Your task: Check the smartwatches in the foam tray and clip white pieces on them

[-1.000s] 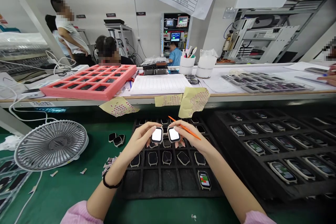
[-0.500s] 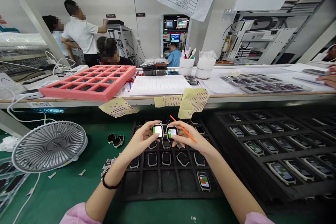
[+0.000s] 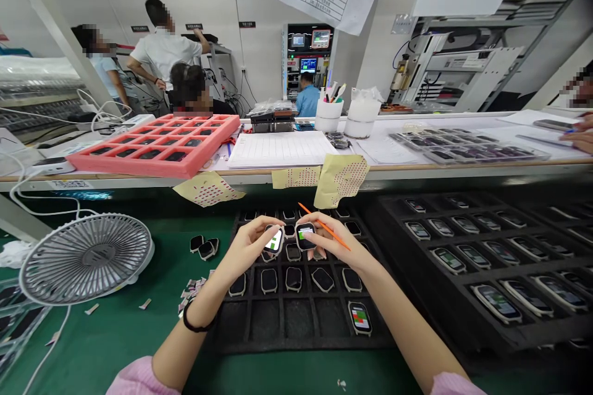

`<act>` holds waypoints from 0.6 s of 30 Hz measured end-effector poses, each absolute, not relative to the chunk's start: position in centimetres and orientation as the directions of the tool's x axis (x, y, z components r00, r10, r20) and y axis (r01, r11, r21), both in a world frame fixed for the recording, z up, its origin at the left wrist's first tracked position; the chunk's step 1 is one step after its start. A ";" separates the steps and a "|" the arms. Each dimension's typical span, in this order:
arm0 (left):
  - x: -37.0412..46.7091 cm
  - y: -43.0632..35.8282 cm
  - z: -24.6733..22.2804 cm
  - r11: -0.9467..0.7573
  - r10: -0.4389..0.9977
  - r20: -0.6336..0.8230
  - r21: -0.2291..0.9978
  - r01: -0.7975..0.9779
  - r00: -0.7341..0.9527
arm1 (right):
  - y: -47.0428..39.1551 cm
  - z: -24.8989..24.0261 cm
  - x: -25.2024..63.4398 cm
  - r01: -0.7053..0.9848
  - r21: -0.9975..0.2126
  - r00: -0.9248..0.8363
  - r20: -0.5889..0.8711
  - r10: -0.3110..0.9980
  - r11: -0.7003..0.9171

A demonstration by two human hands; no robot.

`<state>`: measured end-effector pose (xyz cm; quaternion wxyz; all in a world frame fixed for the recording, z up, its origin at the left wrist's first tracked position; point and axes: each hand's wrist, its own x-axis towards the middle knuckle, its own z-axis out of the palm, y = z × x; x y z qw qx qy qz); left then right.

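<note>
My left hand (image 3: pixel 252 243) is closed round a smartwatch (image 3: pixel 274 243) with a lit white and green screen; its thumb lies on the glass. A second lit smartwatch (image 3: pixel 304 237) is gripped in my right hand (image 3: pixel 332 239), the thumb on its screen. An orange stick (image 3: pixel 324 226), thin and pointed, is also tucked in the right hand. Both watches are held above a black compartment tray (image 3: pixel 265 322) with several dark watches in its cells. One watch (image 3: pixel 360 318) at its lower right shows a red, green and white screen.
A grey fan (image 3: pixel 88 258) and two loose watches (image 3: pixel 204 247) are on the green mat at left. Another black tray (image 3: pixel 445 315) of watches stands at right. On the shelf ahead sit a red foam tray (image 3: pixel 185 163) and pen cup (image 3: pixel 328 116). Several people are beyond.
The left watch has moved slightly left and down and turned. Its screen shows a different pattern, and so does the right one. A person in white behind the shelf has shifted right.
</note>
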<state>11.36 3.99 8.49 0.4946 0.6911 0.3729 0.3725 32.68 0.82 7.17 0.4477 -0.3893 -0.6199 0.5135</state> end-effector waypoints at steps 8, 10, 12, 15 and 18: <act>11.0 4.2 8.0 -0.257 0.802 0.148 0.960 0.111 0.579 | 1.0 7.0 32.6 -0.017 -0.985 -0.256 0.168 0.952 0.169; 10.9 4.2 8.0 -0.244 0.806 0.134 0.963 0.117 0.576 | 1.0 6.9 32.6 -0.011 -0.984 -0.264 0.175 0.949 0.178; 11.1 4.1 8.2 -0.216 0.830 0.117 0.969 0.121 0.546 | 1.0 6.9 32.7 0.003 -0.979 -0.294 0.193 0.936 0.203; 11.3 3.9 8.7 -0.165 0.873 0.085 0.978 0.127 0.480 | 0.9 6.9 32.9 0.020 -0.973 -0.355 0.206 0.912 0.228; 11.4 3.9 8.7 -0.150 0.886 0.077 0.981 0.125 0.456 | 0.9 6.8 33.0 0.022 -0.971 -0.413 0.207 0.887 0.238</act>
